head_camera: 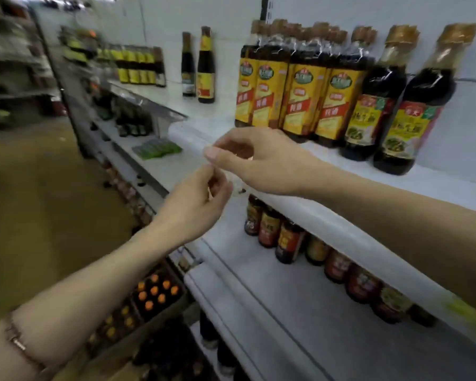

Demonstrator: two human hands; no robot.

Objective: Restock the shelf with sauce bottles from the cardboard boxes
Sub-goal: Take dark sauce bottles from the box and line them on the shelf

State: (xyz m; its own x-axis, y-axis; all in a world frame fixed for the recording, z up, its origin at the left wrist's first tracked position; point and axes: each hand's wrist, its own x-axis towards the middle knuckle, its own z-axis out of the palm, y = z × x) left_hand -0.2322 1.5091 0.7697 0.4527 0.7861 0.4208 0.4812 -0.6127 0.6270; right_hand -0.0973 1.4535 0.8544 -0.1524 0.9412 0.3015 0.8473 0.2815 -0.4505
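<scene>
Setting: shop aisle, white shelf (327, 224) running from lower right toward upper left, view blurred at the far end.
Left hand (201, 193): raised in front of the shelf edge, fingers curled in, thumb and forefinger pinched together — whether anything small sits between them cannot be told.
Right hand (261, 160): just above and beside the left, nearly touching it, thumb and forefinger pinched into a ring, other fingers loosely bent; no bottle in it.
Left wrist: thin bracelet (18, 343) low on the forearm.
Upper shelf, right: yellow-labelled sauce bottles (294, 86) packed together, then two dark bottles with red and green labels (390, 111) beside them.
Upper shelf, further back: two slim dark bottles (198, 67) standing apart from the rest.
Lower shelf: row of short dark jars (286, 237) with red labels, set back under the upper board.
Floor level: open cardboard box (154, 298) below the left forearm — orange-capped bottles (155, 291) upright inside.
</scene>
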